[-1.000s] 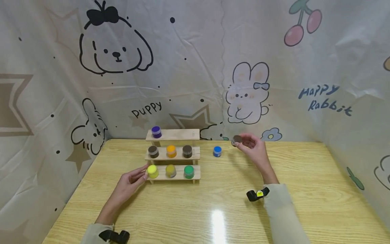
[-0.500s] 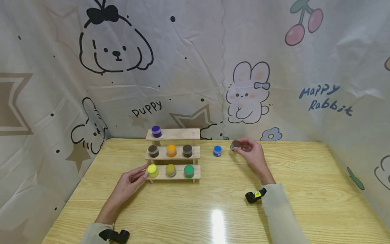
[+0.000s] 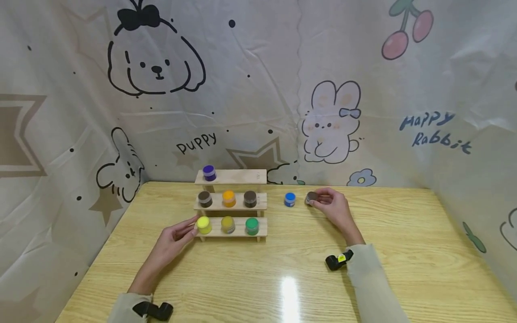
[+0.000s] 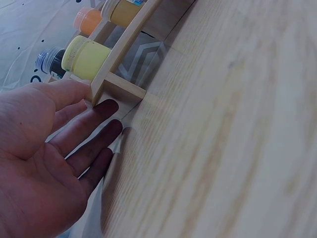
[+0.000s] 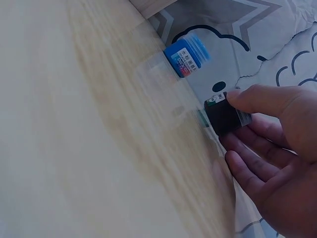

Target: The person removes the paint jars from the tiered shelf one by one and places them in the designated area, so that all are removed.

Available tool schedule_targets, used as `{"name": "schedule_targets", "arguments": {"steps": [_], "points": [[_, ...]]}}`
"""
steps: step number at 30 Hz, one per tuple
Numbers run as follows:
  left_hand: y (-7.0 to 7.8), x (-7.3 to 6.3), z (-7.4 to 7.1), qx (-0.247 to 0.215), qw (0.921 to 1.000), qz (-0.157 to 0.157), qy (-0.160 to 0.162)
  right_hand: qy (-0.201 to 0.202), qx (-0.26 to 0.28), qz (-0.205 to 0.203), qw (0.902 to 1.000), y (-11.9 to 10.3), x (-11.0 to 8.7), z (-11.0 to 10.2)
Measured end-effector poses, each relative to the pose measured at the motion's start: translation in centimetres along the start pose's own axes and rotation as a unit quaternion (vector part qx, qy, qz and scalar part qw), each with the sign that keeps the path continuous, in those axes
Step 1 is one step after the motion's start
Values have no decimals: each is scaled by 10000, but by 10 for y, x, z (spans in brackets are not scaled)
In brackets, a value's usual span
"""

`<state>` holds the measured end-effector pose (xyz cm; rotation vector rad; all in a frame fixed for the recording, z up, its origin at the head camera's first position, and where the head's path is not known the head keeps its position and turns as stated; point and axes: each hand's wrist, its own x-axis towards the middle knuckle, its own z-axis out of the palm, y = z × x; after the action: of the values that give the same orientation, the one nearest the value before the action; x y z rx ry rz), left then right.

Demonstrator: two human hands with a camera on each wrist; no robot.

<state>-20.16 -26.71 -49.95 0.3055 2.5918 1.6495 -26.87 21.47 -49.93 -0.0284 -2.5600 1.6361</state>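
My right hand (image 3: 334, 210) pinches a dark brown or black paint jar (image 5: 225, 115) between thumb and fingers, at the right of a blue paint jar (image 3: 289, 200). The dark jar is low, close over the table's back part. My left hand (image 3: 174, 238) grips the left end of the bottom step of a three-step wooden rack (image 3: 246, 176), thumb on the board's end beside a yellow jar (image 3: 203, 225). In the left wrist view its other fingers (image 4: 89, 130) extend below the board. A mustard jar (image 3: 228, 224) and a green jar (image 3: 252, 226) share that step.
On the middle step stand a dark jar (image 3: 205, 198), an orange jar (image 3: 229, 198) and another dark jar (image 3: 250, 198). A purple jar (image 3: 209, 172) sits at the top step's left end. A printed curtain (image 3: 258, 98) hangs behind the wood-grain table (image 3: 226, 282).
My right hand has come down and slightly left with the dark jar, nearer the table and the blue jar. The left hand keeps its place at the rack. The head view has shifted slightly.
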Motion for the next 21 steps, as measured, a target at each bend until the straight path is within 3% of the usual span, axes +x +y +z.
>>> {"name": "schedule_targets", "arguments": {"steps": [13,21], "points": [[2,1,-1,98,9999,-6,34,-68,-364,-85,9993,-4,1,1],[0,0,-1,14,10000,39,0,-255,-230,37,9994,-9,-2,-6]]}}
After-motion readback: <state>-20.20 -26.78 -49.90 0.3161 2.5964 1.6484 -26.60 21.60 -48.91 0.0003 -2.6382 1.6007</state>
